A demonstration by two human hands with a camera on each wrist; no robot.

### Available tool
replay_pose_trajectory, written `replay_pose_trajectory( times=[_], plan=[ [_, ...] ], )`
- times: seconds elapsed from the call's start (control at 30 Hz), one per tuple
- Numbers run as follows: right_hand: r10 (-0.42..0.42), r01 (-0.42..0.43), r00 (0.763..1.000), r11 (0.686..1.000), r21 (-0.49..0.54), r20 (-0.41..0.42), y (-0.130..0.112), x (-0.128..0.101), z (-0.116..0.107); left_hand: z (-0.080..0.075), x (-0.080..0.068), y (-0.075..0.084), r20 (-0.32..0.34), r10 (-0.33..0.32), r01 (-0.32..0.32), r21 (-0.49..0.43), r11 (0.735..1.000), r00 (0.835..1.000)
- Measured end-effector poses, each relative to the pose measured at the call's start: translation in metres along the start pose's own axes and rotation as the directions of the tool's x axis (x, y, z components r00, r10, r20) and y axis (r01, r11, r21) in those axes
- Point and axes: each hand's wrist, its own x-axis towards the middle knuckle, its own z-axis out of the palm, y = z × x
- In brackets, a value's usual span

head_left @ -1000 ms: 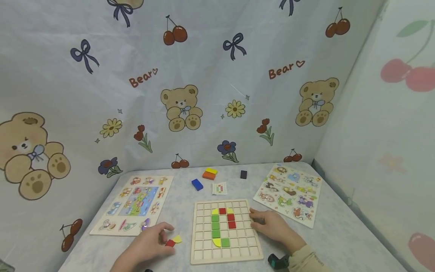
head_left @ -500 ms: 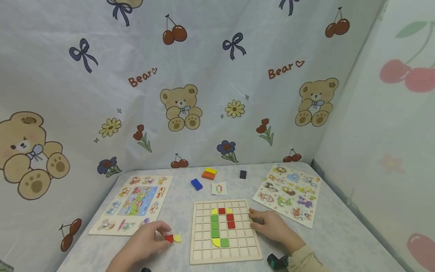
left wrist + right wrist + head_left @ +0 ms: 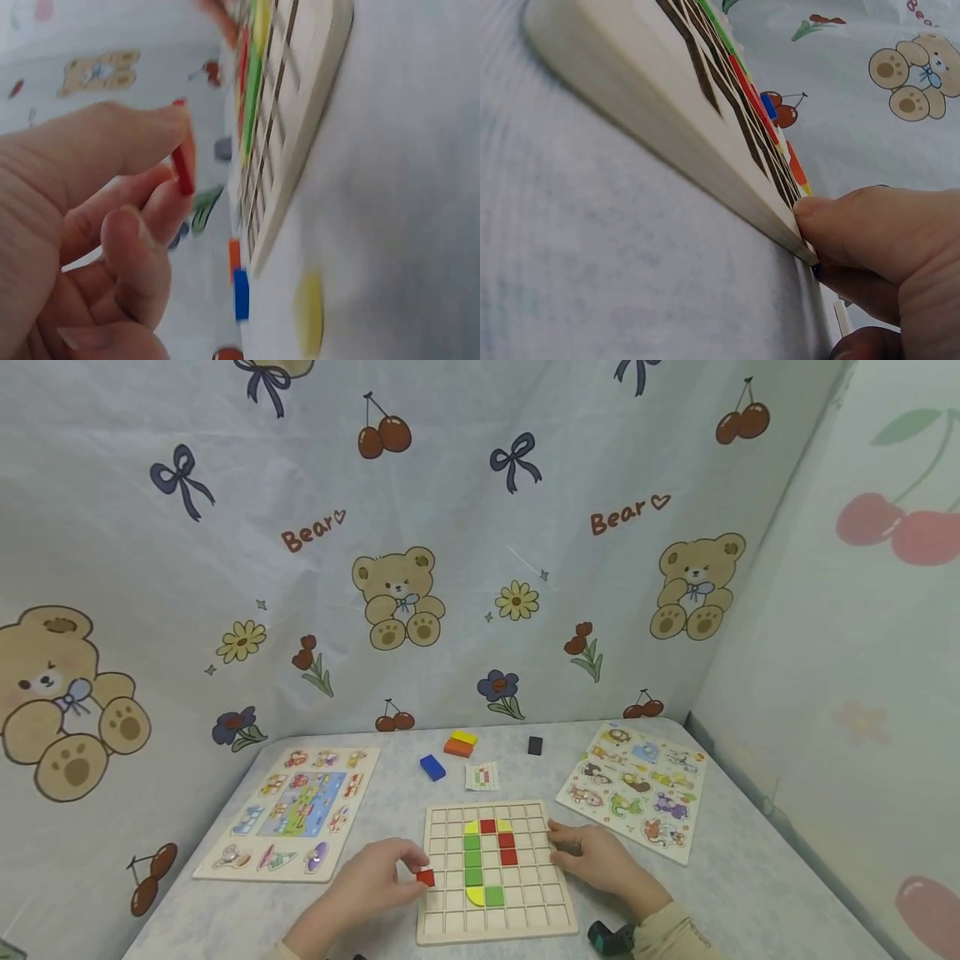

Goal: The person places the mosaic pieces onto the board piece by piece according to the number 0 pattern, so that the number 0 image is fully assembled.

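My left hand [image 3: 369, 887] pinches a small red square tile [image 3: 425, 877] between thumb and fingers, at the left edge of the wooden grid board [image 3: 536, 916]. In the left wrist view the tile [image 3: 183, 154] is held edge-on, off the table. A yellow rounded piece [image 3: 309, 315] lies on the table beside the board; the left hand hides it in the head view. Green tiles [image 3: 472, 860], red tiles [image 3: 507, 848] and yellow rounded pieces [image 3: 475, 896] sit in the board's cells. My right hand [image 3: 603, 862] grips the board's right edge, thumb [image 3: 840, 217] on top.
Behind the board lie a small pattern card [image 3: 482, 777], a blue block [image 3: 432, 767], an orange block [image 3: 458, 748], a yellow block [image 3: 464, 737] and a black block [image 3: 535, 746]. Picture puzzles flank it at left [image 3: 300, 852] and right [image 3: 641, 827]. A dark device [image 3: 611, 938] is by the right wrist.
My left hand has picked up the red tile from beside the yellow rounded piece and moved it right to the board's left edge. My right hand has stayed at the board's right edge.
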Motion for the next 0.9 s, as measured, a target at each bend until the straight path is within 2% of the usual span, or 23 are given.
replay_pose_trajectory(
  times=[0.13,0.27,0.43,0.67,0.9],
  plan=[
    [0.008,-0.008,1.000,1.000,0.026,0.007,-0.001,0.001,-0.001,0.020,0.017,0.019,0.002,0.019,-0.019,0.022,1.000,1.000],
    [0.015,-0.015,1.000,0.999,0.030,0.011,-0.001,0.002,-0.001,0.040,0.037,0.028,0.000,0.062,-0.062,0.012,0.998,0.998],
    [0.007,-0.007,1.000,1.000,0.019,0.011,-0.001,0.002,0.000,0.059,0.056,0.041,0.016,0.064,-0.064,0.002,0.998,0.998],
    [0.016,-0.017,1.000,1.000,0.008,0.013,0.003,0.003,0.001,0.073,0.068,0.064,0.040,0.055,-0.055,-0.001,0.998,0.998],
    [0.005,-0.005,1.000,1.000,-0.006,0.003,0.004,0.001,0.002,0.080,0.074,0.069,0.054,0.080,-0.081,0.029,0.996,0.995]
  ],
)
